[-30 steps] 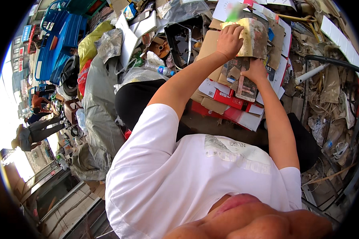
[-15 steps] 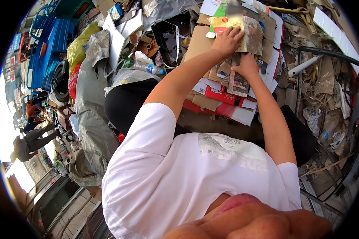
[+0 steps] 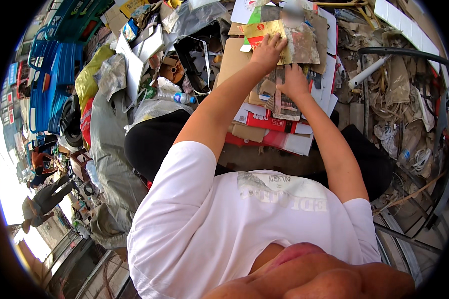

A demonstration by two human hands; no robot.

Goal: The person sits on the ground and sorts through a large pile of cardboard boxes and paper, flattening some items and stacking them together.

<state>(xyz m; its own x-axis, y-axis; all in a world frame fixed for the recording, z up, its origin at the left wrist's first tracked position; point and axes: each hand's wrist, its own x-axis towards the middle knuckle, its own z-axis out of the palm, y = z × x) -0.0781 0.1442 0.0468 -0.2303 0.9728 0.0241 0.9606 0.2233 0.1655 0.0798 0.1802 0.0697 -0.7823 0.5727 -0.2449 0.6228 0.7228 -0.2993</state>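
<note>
A stack of flattened cardboard [image 3: 232,62] lies in front of me. My left hand [image 3: 268,52] rests on a gold and red flattened carton [image 3: 257,31] on top, its fingers stretched out over it. Beside that carton lies a worn, stained printed sheet [image 3: 304,46]. My right hand [image 3: 293,82] is nearer to me, thumb spread, pressing on a dark, scuffed piece of card [image 3: 287,107]; its fingertips reach the lower edge of the printed sheet. Below them, a red and white flattened box [image 3: 264,119] sticks out of the stack.
Left of the stack are a black bin [image 3: 192,55] with scraps, a plastic bottle [image 3: 177,97] and a large grey sack [image 3: 107,139]. Blue crates [image 3: 60,84] stand farther left. At right are a black curved bar [image 3: 399,51], a white pipe [image 3: 369,72] and scattered waste.
The whole view has shifted a little. My hands and the gold carton have slid slightly left, with more of the printed sheet showing. Both hands stay on the stack.
</note>
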